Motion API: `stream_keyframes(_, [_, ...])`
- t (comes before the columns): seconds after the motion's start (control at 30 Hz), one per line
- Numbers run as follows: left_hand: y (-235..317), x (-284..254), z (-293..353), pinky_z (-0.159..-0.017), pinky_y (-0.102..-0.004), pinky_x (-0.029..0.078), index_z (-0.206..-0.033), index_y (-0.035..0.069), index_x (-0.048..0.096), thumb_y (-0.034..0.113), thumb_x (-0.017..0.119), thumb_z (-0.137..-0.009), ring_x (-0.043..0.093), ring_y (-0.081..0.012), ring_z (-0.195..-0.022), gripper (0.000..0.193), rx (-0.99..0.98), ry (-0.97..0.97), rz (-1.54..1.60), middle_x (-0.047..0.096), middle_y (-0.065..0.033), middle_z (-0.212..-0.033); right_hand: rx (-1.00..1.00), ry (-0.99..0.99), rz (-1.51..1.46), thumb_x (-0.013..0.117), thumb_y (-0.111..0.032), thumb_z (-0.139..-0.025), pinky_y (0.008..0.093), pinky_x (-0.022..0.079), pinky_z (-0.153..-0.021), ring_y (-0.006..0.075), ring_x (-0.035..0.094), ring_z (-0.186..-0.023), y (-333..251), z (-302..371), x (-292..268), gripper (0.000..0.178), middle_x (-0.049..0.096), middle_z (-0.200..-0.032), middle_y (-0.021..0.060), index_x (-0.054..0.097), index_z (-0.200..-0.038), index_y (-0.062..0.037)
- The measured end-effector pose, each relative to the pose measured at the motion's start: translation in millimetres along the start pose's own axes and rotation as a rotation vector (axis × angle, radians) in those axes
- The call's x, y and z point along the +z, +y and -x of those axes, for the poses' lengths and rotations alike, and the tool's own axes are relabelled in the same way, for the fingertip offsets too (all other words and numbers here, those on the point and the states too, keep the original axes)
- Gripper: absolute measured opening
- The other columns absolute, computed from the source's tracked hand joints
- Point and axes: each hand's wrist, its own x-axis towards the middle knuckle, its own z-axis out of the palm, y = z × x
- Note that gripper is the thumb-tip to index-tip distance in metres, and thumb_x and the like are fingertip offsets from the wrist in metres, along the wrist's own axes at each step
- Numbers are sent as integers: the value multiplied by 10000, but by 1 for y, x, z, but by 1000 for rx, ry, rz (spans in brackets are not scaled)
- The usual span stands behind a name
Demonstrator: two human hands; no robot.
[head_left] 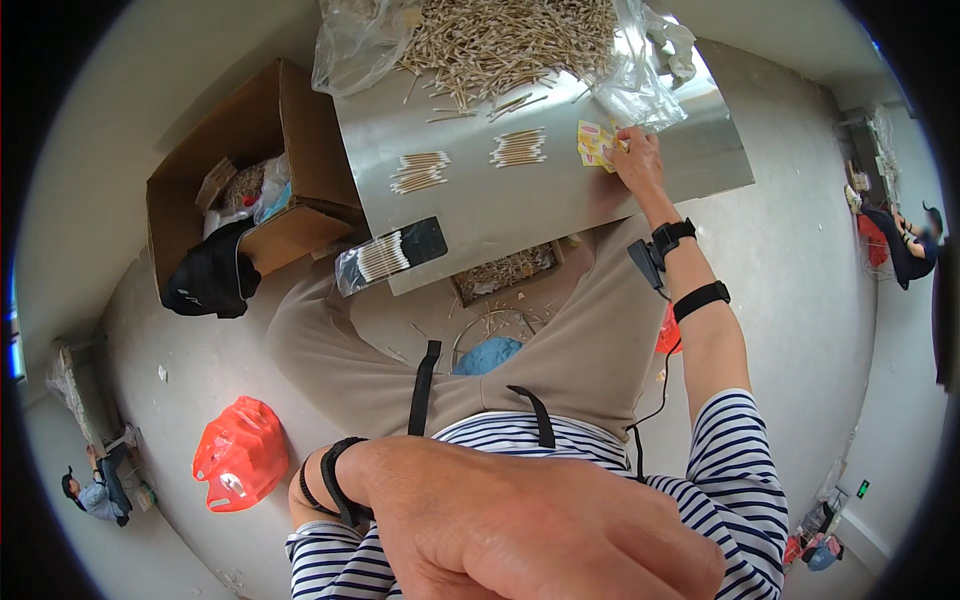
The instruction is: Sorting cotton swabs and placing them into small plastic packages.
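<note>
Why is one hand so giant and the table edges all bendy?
Head view: the left hand sits very close to the fisheye lens, so it looms large and soft; straight edges of the metal sheet curve toward the rim; window glare whitens the plastic bag; black corners frame the picture.

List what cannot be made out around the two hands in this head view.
- Left hand: very close to the lens, blurred, cut off by the lower edge; whether it holds anything is hidden.
- Small yellow paper packets: partly covered by the right hand; their print is too small to make out.
- Brown cardboard box: its contents are largely hidden by a black cloth and the box walls.
</note>
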Motion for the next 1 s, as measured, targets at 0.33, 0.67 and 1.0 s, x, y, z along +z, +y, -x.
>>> stream_keyframes(0.33, [21,-5,-4,-443,-275,425,-1178,-145,691,97,537,-1045,560,-184,-543,316,-16,-6,-97,622,-155,-804,-135,118,168,687,-193,-868,460,530,-924,367,622,-1105,18,-8,2,327,579,-1172,162,703,-1194,-173])
stream_keyframes(0.67, [24,-12,8,-574,-306,434,-1176,7,776,151,478,-1079,558,-174,-584,345,-124,-25,-320,631,-125,-829,-242,16,294,633,-247,-936,476,551,-891,377,655,-1074,5,-3,-5,289,617,-1191,152,692,-1211,-186])
stream_keyframes(1.0, [90,-65,34,-662,-378,445,-1065,-57,756,147,644,-960,640,-283,-777,255,-536,136,-536,696,-215,-981,83,69,188,849,-408,-769,424,565,-905,332,711,-1029,-20,-39,3,485,740,-1091,176,753,-1015,-1])
